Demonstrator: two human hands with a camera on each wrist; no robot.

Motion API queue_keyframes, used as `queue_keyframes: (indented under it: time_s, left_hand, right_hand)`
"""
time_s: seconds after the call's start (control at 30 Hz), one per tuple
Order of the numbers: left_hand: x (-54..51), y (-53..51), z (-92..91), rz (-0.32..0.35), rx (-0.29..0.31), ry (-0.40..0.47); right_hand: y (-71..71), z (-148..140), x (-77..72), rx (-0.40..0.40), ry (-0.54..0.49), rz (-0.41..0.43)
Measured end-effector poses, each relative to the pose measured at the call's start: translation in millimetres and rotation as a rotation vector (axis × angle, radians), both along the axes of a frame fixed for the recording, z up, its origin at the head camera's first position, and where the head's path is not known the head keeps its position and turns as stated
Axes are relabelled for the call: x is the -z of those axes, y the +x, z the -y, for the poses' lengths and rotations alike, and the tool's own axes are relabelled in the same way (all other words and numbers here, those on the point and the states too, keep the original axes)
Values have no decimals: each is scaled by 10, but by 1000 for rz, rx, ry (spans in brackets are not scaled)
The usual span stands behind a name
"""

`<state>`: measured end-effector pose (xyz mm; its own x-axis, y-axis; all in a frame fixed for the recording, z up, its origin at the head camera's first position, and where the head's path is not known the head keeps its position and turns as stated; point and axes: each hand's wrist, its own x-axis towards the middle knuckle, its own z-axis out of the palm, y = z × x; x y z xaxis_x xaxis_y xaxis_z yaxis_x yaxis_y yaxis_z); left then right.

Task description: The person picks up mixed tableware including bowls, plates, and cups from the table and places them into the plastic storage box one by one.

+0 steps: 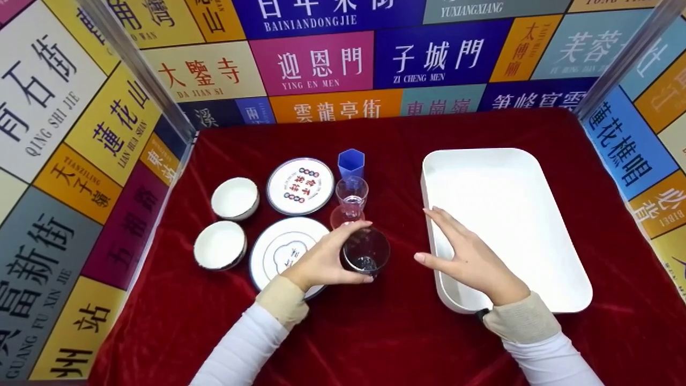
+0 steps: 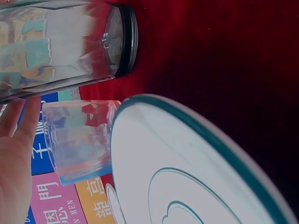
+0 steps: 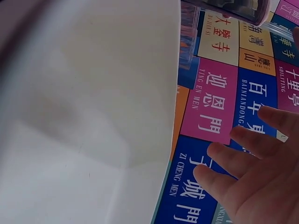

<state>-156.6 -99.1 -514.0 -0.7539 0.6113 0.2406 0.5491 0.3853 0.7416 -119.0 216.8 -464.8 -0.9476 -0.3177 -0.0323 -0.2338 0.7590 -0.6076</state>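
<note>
My left hand grips a dark-tinted drinking glass, thumb and fingers on either side of it. In the left wrist view the glass looks see-through with a dark band at its base. Just beyond it stand a small clear cup and a blue hexagonal cup. My right hand is spread with nothing in it, over the left side of a white tray. In the right wrist view the fingers are apart, beside the tray's wall.
Two white bowls stand at the left. Beside them lie a plate with red and blue print and a blue-rimmed plate, partly under my left wrist. Red cloth covers the table; printed panels wall it in.
</note>
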Motion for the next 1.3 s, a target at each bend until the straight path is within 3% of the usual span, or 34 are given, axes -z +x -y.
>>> queue_keyframes:
  time_s: [0.67, 1.3]
  left_hand:
    - [-56, -27, -215, -7, 2, -27]
    - [-82, -46, -394, 17, 20, 23]
  right_hand:
    - [20, -5, 30, -25, -27, -40]
    - [26, 58, 2, -47, -74, -61]
